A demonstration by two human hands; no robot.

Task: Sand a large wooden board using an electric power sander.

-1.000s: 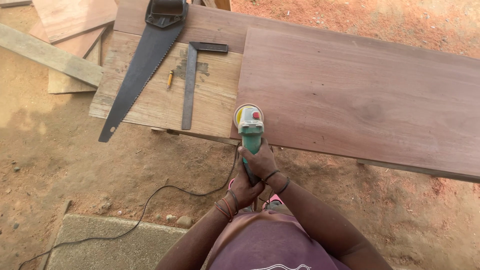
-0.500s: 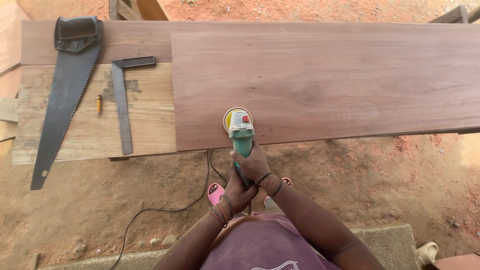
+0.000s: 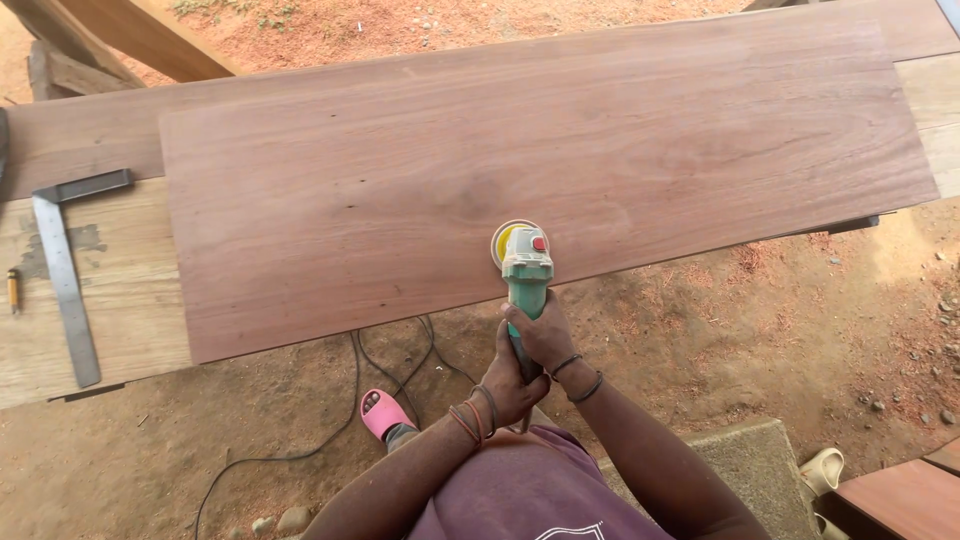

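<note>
A green angle grinder [image 3: 524, 266] with a yellow sanding disc rests on the near edge of a wide reddish-brown wooden board [image 3: 540, 170]. My right hand [image 3: 542, 335] grips the grinder's handle from above. My left hand [image 3: 511, 382] clasps the handle's rear end just below it. Both wrists wear thin bracelets. The board lies flat across a pale workbench [image 3: 120, 300].
A steel try square [image 3: 66, 270] and a small yellow pencil [image 3: 13, 290] lie on the bench at left. A black power cable [image 3: 340, 420] trails over the red dirt. My foot in a pink sandal [image 3: 380, 412] stands below. A concrete block [image 3: 750, 465] sits at right.
The view has shifted right along the board, so the handsaw has left the frame. The grinder, still held in both hands, sits further along the board's near edge.
</note>
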